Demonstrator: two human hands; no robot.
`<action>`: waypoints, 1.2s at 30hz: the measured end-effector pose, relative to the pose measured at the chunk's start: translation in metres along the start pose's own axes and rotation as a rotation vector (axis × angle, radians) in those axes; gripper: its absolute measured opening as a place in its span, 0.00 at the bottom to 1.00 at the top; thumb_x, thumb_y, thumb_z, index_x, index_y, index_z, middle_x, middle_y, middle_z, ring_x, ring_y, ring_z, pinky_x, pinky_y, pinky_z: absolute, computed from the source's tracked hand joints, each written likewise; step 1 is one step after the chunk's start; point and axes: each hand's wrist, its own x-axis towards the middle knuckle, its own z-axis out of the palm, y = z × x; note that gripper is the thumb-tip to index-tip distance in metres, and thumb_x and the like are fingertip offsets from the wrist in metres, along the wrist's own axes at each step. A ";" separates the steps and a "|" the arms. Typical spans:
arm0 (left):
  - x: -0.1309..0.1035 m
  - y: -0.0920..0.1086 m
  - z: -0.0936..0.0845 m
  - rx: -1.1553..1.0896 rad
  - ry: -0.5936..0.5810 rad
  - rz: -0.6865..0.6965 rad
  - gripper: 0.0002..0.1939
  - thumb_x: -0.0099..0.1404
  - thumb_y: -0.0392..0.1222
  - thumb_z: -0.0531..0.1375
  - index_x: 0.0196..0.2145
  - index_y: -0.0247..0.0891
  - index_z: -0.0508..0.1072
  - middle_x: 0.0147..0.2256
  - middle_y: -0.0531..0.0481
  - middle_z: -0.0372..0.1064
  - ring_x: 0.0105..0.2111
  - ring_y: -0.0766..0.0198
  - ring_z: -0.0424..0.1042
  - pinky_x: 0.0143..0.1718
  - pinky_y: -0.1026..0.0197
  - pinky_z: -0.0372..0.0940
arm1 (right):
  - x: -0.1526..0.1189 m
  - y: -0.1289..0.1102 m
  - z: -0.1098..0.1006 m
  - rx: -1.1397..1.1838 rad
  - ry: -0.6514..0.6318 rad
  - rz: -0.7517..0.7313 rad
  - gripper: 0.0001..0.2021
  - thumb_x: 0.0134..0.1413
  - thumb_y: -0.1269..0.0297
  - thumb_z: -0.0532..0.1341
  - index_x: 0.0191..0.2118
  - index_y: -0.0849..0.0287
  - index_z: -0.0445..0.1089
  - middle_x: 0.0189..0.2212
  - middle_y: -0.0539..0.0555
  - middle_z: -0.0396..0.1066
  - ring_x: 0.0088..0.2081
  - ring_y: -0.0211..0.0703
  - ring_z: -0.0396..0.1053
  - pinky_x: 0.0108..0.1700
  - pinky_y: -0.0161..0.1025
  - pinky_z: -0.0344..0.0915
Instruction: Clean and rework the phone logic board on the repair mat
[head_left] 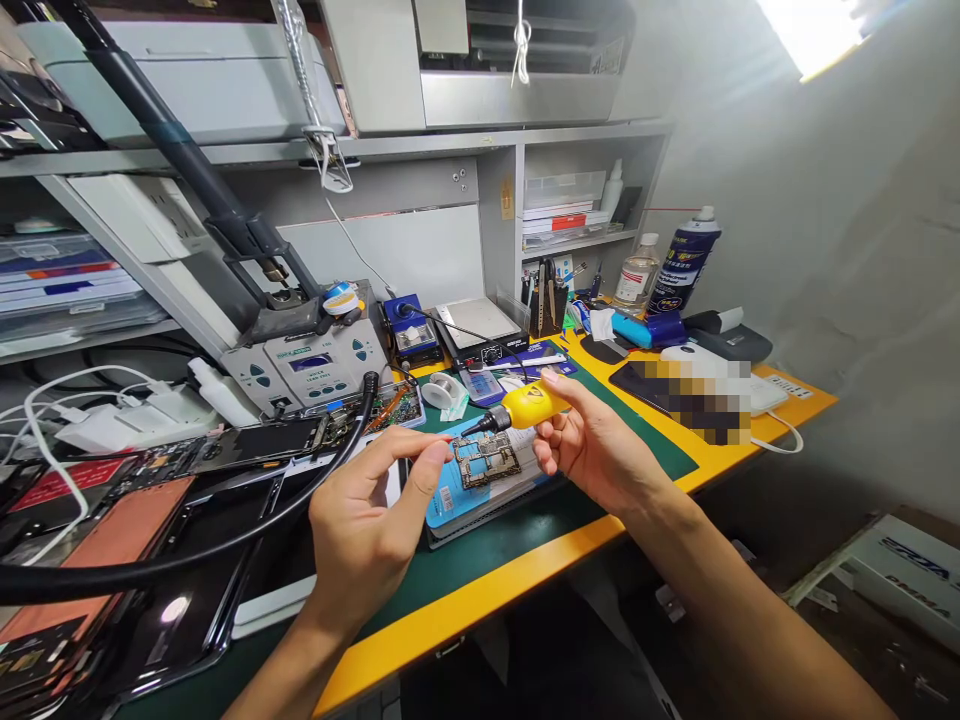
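Yellow-handled tool [534, 404] gripped in right hand [592, 445]; left hand [375, 510] pinching at its tip. Black holder [546, 318] contains upright tools; clear tray [421, 406], small circuit boards [393, 410].

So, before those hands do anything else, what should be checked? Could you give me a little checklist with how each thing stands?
1. Yellow tool gripped: ok, it is in the right hand.
2. Left hand away from the tool's front end: not ok, its thumb and forefinger are right at it.
3. Circuit board supported: ok, it lies on the blue printed package.
4. Black hose off the board: ok, its end stands apart, to the left.
5. Tool switched off: cannot tell, nothing in the picture shows it.
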 end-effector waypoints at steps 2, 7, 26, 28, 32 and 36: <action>0.001 -0.001 0.000 0.013 0.016 -0.011 0.06 0.70 0.40 0.67 0.34 0.44 0.83 0.33 0.57 0.80 0.35 0.67 0.77 0.44 0.65 0.70 | 0.000 0.001 0.000 0.000 -0.003 0.003 0.14 0.64 0.56 0.71 0.35 0.61 0.73 0.20 0.48 0.71 0.18 0.37 0.71 0.19 0.30 0.72; 0.000 -0.003 -0.002 -0.001 0.051 -0.048 0.06 0.71 0.40 0.67 0.35 0.45 0.83 0.33 0.57 0.80 0.34 0.69 0.77 0.42 0.68 0.70 | -0.005 0.003 -0.001 -0.007 -0.044 0.004 0.14 0.61 0.55 0.72 0.36 0.62 0.76 0.23 0.51 0.73 0.19 0.39 0.73 0.20 0.31 0.73; 0.001 0.015 -0.006 -0.177 0.032 -0.070 0.06 0.70 0.41 0.66 0.35 0.43 0.85 0.34 0.51 0.80 0.35 0.62 0.77 0.39 0.62 0.73 | -0.052 0.036 0.001 0.222 -0.067 0.177 0.13 0.52 0.62 0.76 0.40 0.66 0.83 0.31 0.60 0.82 0.25 0.43 0.78 0.26 0.33 0.75; 0.002 0.021 -0.005 -0.182 0.005 -0.095 0.06 0.70 0.41 0.66 0.36 0.43 0.85 0.35 0.51 0.80 0.35 0.62 0.78 0.40 0.62 0.73 | -0.057 0.042 0.000 0.290 -0.087 0.222 0.12 0.53 0.63 0.75 0.40 0.66 0.83 0.32 0.60 0.82 0.26 0.43 0.78 0.26 0.33 0.75; 0.001 0.025 -0.001 -0.233 -0.036 -0.127 0.06 0.71 0.43 0.66 0.39 0.43 0.85 0.36 0.51 0.80 0.36 0.63 0.78 0.40 0.65 0.74 | -0.063 0.052 -0.003 0.395 -0.100 0.278 0.13 0.53 0.63 0.74 0.39 0.70 0.83 0.31 0.62 0.82 0.25 0.44 0.78 0.26 0.33 0.75; 0.001 0.023 0.004 -0.288 -0.045 -0.149 0.08 0.72 0.46 0.66 0.42 0.44 0.85 0.37 0.50 0.80 0.36 0.64 0.77 0.38 0.66 0.74 | -0.066 0.055 -0.005 0.488 -0.107 0.360 0.13 0.53 0.64 0.73 0.39 0.72 0.82 0.30 0.63 0.82 0.25 0.45 0.79 0.25 0.34 0.75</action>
